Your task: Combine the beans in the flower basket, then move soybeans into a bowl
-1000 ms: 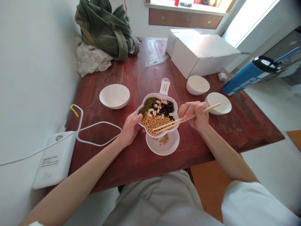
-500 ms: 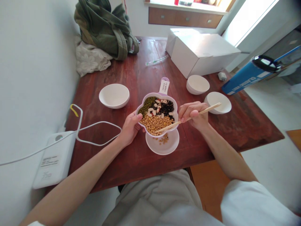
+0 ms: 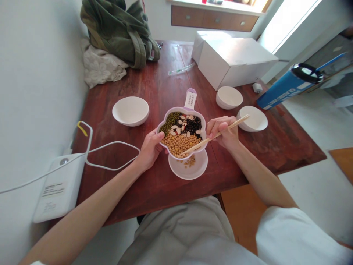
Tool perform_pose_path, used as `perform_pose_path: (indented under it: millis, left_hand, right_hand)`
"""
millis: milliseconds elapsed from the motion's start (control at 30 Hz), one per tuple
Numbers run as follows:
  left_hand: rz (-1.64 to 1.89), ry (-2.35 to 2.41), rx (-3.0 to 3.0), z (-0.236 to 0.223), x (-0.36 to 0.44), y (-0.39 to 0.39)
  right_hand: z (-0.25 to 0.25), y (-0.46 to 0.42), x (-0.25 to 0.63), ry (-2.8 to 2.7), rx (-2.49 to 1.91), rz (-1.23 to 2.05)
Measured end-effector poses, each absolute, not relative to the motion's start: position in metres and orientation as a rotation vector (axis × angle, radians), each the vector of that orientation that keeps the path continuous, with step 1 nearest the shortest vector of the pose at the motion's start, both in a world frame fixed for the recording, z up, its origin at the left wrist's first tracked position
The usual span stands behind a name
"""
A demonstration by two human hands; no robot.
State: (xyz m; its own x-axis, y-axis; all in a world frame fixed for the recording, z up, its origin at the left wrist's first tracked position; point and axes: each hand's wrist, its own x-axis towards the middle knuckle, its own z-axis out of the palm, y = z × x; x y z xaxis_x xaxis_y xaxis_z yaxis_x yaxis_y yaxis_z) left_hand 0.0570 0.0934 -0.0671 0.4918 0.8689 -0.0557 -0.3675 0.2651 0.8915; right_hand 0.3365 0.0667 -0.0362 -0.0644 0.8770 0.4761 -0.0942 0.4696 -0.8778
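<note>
My left hand [image 3: 151, 149] grips the left rim of a scalloped white and lilac bowl [image 3: 191, 108] with a labelled handle. Inside it lie soybeans [image 3: 179, 142], green mung beans [image 3: 170, 121], black beans [image 3: 194, 125] and pale flat peanut halves [image 3: 178, 130]. Closed around a pair of wooden chopsticks [image 3: 234, 124] is my right hand [image 3: 224, 133], close to the bowl's right rim. The chopstick tips rest among the soybeans at the near edge. Partly under the scalloped bowl stands a small white bowl [image 3: 190, 173] with some soybeans in it.
One white bowl [image 3: 130, 111] stands to the left; two more, a far one [image 3: 229, 98] and a nearer one [image 3: 252, 119], stand right. A white box [image 3: 234, 59], blue bottle [image 3: 289, 86] and green bag [image 3: 118, 33] are farther back. A white cable [image 3: 113, 142] loops at left.
The whole view has shifted slightly. Both hands keep their holds, and the chopstick tips remain at the near edge of the soybeans. No beans have visibly moved.
</note>
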Motion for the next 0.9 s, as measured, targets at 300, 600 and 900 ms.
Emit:
perform_pose_path:
  millis: [300, 600, 900]
  left_hand:
    - [0.917, 0.629, 0.964, -0.0673, 0.0573, 0.0944]
    - [0.931, 0.635, 0.97, -0.0683, 0.0581, 0.0931]
    - [0.926, 0.615, 0.969, -0.0672, 0.0586, 0.0936]
  right_hand:
    - [-0.0375, 0.0682, 0.3317, -1.296, -0.738, 0.96]
    - [-0.0321, 0.0667, 0.3293, -1.236, -0.786, 0.896]
    - [-0.0363, 0.0632, 0.3347, -1.45, -0.79, 0.88]
